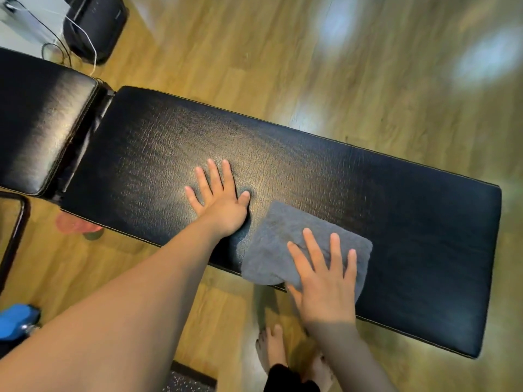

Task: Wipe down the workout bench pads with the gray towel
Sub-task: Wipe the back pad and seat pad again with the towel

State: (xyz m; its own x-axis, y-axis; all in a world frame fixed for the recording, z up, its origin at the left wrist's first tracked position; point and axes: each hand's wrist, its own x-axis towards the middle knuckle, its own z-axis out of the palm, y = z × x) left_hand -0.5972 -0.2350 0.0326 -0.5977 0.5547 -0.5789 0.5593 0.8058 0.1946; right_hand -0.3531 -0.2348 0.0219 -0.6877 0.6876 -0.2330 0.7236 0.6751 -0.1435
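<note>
A long black padded bench pad (396, 222) runs across the view from upper left to lower right. A shorter black seat pad (42, 123) joins it at the left across a narrow gap. The folded gray towel (283, 239) lies flat on the long pad near its front edge. My right hand (325, 281) presses on the towel with straight, spread fingers. My left hand (219, 199) rests flat on the bare pad just left of the towel, fingers spread.
Wooden floor (368, 66) surrounds the bench. A black bag (93, 26) with a white cable stands at the upper left. A black frame tube (14, 239) is at the left edge, a blue object (17, 321) at the lower left. Bare feet (271, 352) stand below the bench.
</note>
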